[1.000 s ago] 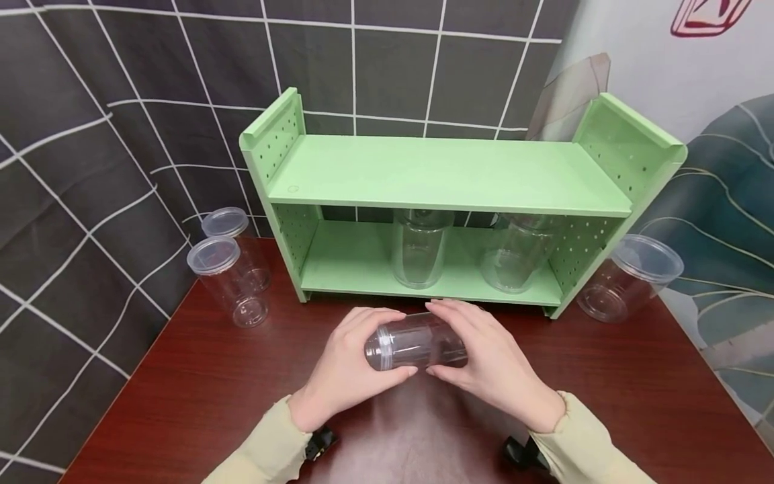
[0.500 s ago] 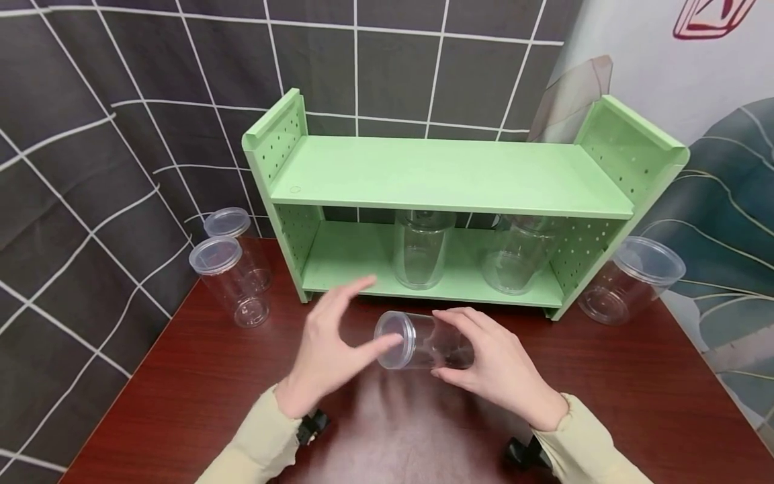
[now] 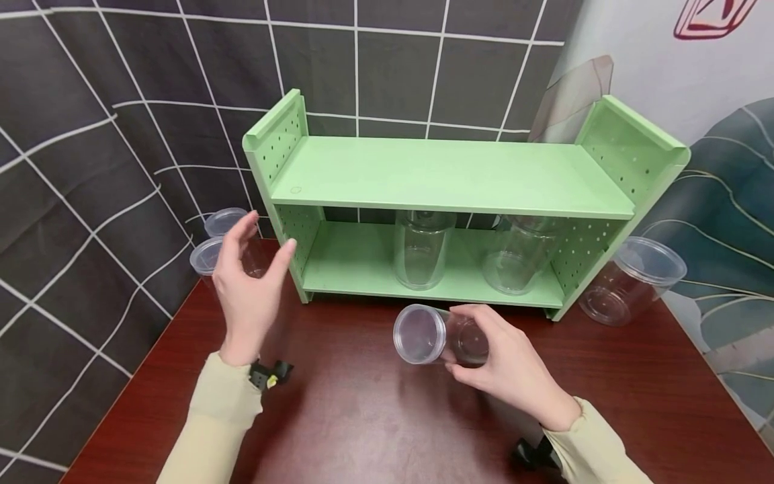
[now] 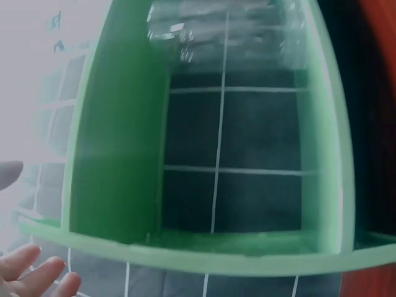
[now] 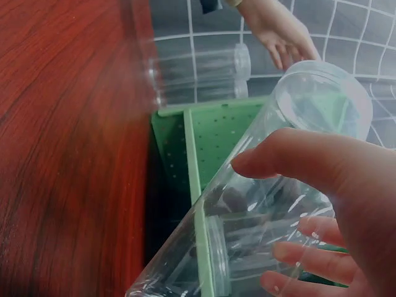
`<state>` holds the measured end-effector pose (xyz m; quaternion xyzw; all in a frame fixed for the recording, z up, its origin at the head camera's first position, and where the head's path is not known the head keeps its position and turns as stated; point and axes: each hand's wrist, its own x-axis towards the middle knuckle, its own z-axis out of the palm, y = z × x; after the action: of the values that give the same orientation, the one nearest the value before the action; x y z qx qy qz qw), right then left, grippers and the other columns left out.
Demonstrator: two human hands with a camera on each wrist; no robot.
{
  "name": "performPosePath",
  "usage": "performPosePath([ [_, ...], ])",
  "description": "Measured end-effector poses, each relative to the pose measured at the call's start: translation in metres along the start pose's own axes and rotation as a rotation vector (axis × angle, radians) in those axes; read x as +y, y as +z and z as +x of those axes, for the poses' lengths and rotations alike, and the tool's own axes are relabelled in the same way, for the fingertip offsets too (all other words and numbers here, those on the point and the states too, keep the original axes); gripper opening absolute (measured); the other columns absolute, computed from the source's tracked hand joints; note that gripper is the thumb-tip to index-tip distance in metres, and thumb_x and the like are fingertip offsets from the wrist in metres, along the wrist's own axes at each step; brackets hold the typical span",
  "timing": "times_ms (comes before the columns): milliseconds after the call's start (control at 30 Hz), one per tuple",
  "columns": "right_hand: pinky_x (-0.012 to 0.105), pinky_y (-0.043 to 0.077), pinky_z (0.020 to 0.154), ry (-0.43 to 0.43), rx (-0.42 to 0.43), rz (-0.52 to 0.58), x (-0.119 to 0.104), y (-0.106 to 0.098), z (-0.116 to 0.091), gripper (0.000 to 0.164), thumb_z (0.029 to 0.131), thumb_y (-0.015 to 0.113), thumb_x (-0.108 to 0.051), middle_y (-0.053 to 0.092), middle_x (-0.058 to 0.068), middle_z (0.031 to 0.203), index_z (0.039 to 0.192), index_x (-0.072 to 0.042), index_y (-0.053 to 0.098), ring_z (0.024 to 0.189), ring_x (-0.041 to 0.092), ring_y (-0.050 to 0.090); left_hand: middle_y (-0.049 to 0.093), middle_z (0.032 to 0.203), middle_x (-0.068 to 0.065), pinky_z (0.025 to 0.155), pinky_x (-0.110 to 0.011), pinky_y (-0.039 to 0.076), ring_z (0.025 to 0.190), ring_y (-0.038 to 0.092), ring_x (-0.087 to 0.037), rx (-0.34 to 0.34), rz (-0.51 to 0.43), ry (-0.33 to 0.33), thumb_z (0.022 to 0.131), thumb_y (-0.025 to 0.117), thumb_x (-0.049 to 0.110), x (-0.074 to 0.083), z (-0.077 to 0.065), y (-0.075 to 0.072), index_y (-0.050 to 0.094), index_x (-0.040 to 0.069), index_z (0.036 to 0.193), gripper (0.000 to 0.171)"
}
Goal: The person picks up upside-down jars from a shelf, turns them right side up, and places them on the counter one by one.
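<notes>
My right hand (image 3: 510,370) grips a clear plastic jar (image 3: 419,334) round its body, above the table in front of the shelf. The jar is tilted, its lidded end pointing left and toward the head camera. In the right wrist view, the thumb and fingers lie on either side of the jar (image 5: 204,238). My left hand (image 3: 246,299) is raised at the left, thumb and fingers spread with nothing held between them. It partly hides two lidded clear jars, the nearer jar (image 3: 205,255) and the farther jar (image 3: 224,220); contact with them cannot be made out.
A green two-tier shelf (image 3: 447,171) stands at the back of the dark red table (image 3: 338,403). On its lower tier are two clear jars, one central (image 3: 419,259) and one to the right (image 3: 510,269). A wider lidded jar (image 3: 641,265) stands right of the shelf.
My left hand has let go of the jar and moved left and up toward the two jars there. The right hand keeps the jar, now turned with its lid more toward the head camera.
</notes>
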<state>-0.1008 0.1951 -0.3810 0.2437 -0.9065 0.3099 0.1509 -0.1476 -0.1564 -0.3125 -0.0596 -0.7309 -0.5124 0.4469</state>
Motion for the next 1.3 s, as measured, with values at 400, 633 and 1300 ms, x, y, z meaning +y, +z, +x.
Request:
performPosePath([
  [400,0.025,0.048,0.092,0.050,0.050,0.125,0.012,-0.014,-0.005,0.080,0.061,0.093,-0.007,0.064,-0.009,0.120,0.132,-0.016,0.056,0.108,0.012,0.062,0.059,0.140,-0.012,0.107,-0.032,0.046,0.124,0.060,-0.022,-0.058,-0.112,-0.135,0.087,0.081,0.009,-0.010,0.043,0.011,0.055,0.001,0.144,0.062],
  [633,0.014,0.043,0.092,0.101,0.102,0.116,0.024,-0.032,-0.014,0.087,0.058,0.095,-0.003,0.065,0.000,0.120,0.133,-0.009,0.053,0.107,0.013,0.060,0.067,0.125,-0.011,0.094,-0.030,0.055,0.107,0.067,-0.020,-0.026,-0.101,-0.128,0.086,0.083,0.012,-0.021,0.053,0.020,0.062,0.002,0.133,0.053],
  [1300,0.009,0.031,0.087,0.316,0.345,0.051,0.058,-0.120,-0.054,0.105,0.059,0.093,0.009,0.056,-0.006,0.116,0.150,-0.017,0.047,0.106,0.003,0.049,0.075,0.098,-0.001,0.067,-0.017,0.052,0.069,0.065,-0.006,0.148,0.057,-0.119,0.088,0.080,0.018,-0.019,0.068,0.029,0.074,0.008,0.103,0.019],
])
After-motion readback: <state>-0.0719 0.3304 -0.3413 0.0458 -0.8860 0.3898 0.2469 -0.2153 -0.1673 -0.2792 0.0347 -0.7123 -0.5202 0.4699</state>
